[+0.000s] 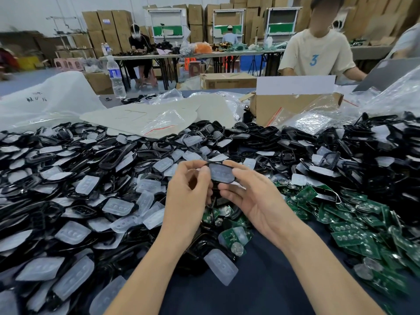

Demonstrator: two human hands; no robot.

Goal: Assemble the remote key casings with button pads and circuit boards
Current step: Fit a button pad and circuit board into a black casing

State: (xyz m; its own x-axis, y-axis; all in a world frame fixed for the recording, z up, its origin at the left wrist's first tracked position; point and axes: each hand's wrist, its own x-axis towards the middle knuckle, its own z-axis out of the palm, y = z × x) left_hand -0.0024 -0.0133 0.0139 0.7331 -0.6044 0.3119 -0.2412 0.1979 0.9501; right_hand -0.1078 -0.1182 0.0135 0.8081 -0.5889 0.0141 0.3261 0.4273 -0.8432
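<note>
A black remote key casing (221,172) with a translucent button pad seated in it is held up between both hands over the middle of the table. My left hand (189,189) pinches its left edge with thumb and fingertips. My right hand (250,192) grips its right side, fingers curled under it. A big heap of black casings and clear button pads (86,185) covers the left and back. Green circuit boards (354,226) with coin cells are piled at the right. One loose pad (221,267) and a board (234,238) lie just in front.
A dark blue table surface (261,280) shows between my forearms. An open cardboard box (293,105), plastic bags (159,121) and a water bottle (116,76) stand at the back. A person in a beige shirt (318,53) sits across the table.
</note>
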